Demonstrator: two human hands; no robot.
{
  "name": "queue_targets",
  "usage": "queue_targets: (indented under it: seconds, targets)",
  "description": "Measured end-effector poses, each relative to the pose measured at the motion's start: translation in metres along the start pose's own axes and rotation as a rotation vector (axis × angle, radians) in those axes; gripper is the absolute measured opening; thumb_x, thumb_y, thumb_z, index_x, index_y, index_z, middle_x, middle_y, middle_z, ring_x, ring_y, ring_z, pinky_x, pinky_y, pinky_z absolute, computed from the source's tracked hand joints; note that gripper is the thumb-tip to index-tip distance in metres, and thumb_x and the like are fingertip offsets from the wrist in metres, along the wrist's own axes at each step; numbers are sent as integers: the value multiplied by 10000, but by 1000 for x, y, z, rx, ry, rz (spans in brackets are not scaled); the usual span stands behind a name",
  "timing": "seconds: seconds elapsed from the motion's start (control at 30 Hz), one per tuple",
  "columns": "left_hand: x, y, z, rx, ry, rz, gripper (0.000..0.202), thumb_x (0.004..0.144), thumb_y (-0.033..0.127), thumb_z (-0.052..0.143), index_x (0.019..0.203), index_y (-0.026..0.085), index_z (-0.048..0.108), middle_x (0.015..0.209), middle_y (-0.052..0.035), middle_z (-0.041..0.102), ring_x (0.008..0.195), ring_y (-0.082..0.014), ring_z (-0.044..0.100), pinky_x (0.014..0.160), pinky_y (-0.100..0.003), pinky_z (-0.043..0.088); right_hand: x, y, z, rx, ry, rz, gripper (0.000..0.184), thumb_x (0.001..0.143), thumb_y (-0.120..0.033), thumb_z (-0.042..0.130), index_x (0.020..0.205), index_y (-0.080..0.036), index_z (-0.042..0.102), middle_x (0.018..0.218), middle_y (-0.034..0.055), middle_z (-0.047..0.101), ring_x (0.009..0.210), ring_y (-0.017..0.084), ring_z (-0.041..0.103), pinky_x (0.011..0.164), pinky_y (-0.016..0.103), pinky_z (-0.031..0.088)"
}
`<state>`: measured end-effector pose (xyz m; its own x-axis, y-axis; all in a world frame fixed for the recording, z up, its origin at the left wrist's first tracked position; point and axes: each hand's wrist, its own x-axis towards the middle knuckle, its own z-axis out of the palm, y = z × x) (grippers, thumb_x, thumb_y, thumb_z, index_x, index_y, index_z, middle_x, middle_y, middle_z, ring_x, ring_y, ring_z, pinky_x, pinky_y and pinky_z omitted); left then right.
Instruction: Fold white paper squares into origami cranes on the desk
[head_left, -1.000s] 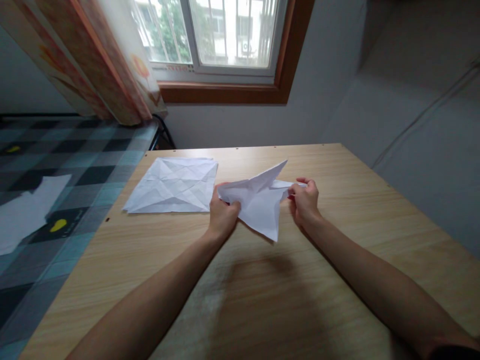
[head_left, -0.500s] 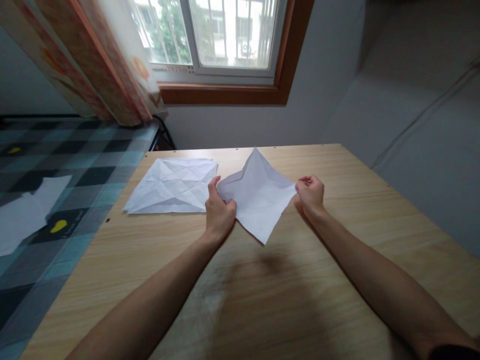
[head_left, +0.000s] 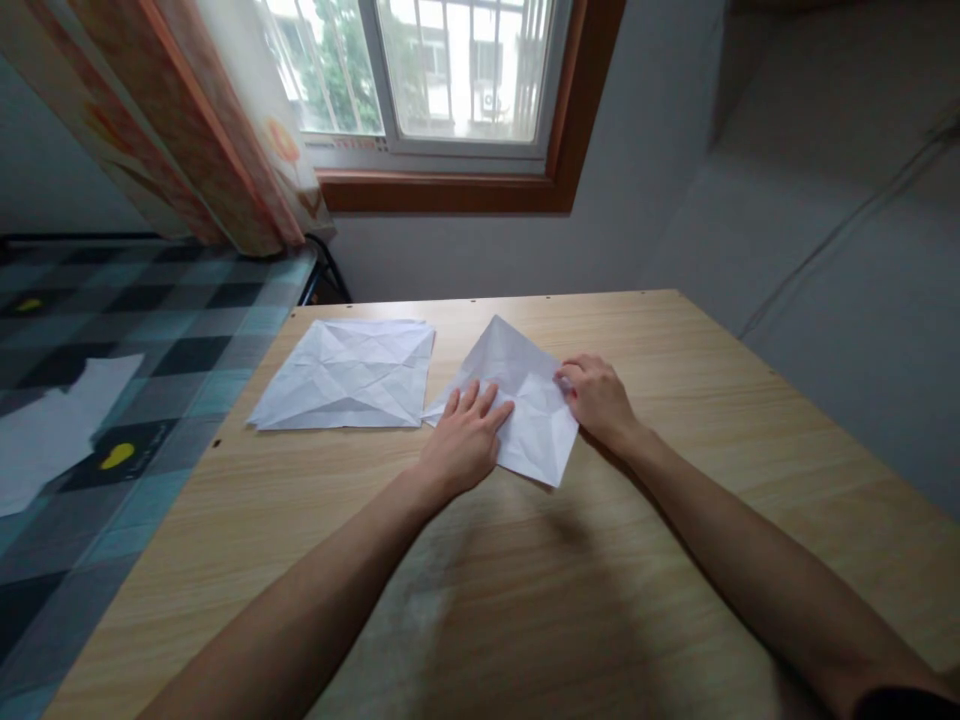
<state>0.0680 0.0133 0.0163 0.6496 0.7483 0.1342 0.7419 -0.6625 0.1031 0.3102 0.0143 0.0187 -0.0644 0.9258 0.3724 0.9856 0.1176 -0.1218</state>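
Note:
A folded white paper sheet point(head_left: 517, 385) lies flat on the wooden table point(head_left: 675, 520), turned like a diamond. My left hand point(head_left: 465, 440) rests open on its left part, fingers stretched flat and pressing it down. My right hand point(head_left: 596, 395) lies on its right corner with fingers bent, touching the paper. A second creased white sheet point(head_left: 349, 372) lies flat just left of the first, its right edge close to my left fingertips.
A bed with a checked blue-grey cover point(head_left: 112, 350) and a loose white paper point(head_left: 52, 425) stands left of the table. Behind are a patterned curtain point(head_left: 217, 130), a wood-framed window point(head_left: 450, 80) and grey walls.
The paper, held up between both hands before, has come down flat onto the table. My left hand opened and spread over it; my right hand moved left onto its corner.

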Motion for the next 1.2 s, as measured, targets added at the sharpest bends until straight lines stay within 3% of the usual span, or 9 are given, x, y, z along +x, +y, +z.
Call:
queue_targets:
  seconds: [0.13,0.23,0.33,0.5,0.63,0.77,1.0,1.07,1.2]
  targets:
    - [-2,2,-2,-41,-78,25,555,950,458,461,1470,261,443,1587,-122,349,1466,-424,261,1169,-617,230,3,-8,-9,37,-86,-244,281,868,-66,502,1013,-153,727,1305,146,623,1222,285,549,1069,439,419]
    - [-4,5,-6,-63,-118,56,696,892,679,445,1492,327,403,1618,-111,283,1469,-483,193,1141,-696,171,5,-15,-10,81,-56,-347,329,901,-141,517,1189,-120,674,1457,162,518,1393,307,419,1171,491,327]
    - [-5,6,-8,-69,-164,107,798,842,764,438,1507,328,375,1632,-114,243,1473,-497,155,1137,-714,126,4,-18,4,168,-159,-448,465,972,-304,464,1404,-142,520,1542,132,430,1463,285,334,1186,496,314]
    - [-4,3,-9,-83,-216,132,997,733,865,465,1551,334,262,1648,-120,170,1485,-495,89,1140,-708,79,0,-5,27,105,-338,-362,638,1009,-511,308,1532,-146,330,1598,147,302,1489,307,279,1192,562,255]
    - [-5,-1,-13,-97,-274,167,1112,652,901,512,1559,320,238,1651,-133,137,1495,-481,36,1146,-696,46,-3,14,23,71,-375,-339,708,984,-577,326,1554,-161,275,1613,129,262,1502,292,246,1211,540,218]
    - [-5,-3,-17,-111,-287,177,1085,652,882,546,1543,315,294,1651,-125,152,1499,-468,60,1155,-686,60,-10,37,15,86,-400,-329,714,981,-569,339,1559,-158,257,1613,132,258,1501,287,249,1214,536,208]
    - [-4,-2,-19,-93,-287,161,1047,625,829,646,1497,311,385,1614,-132,286,1467,-487,184,1106,-750,152,-35,77,-2,213,-444,-392,1066,716,-734,671,1548,-190,287,1593,159,302,1474,371,287,1195,596,208]
    - [-6,-3,-18,-83,-256,188,987,666,813,630,1482,302,409,1596,-136,325,1455,-479,223,1095,-754,177,-45,81,-5,247,-399,-407,987,728,-713,682,1517,-210,369,1562,152,374,1450,370,342,1180,608,240]
    - [-11,-5,-17,-90,-230,222,948,697,800,615,1471,287,424,1581,-133,358,1458,-459,237,1112,-735,165,-63,79,-9,328,-168,-435,490,889,-515,616,1289,-234,642,1352,122,633,1303,318,551,1084,562,423]
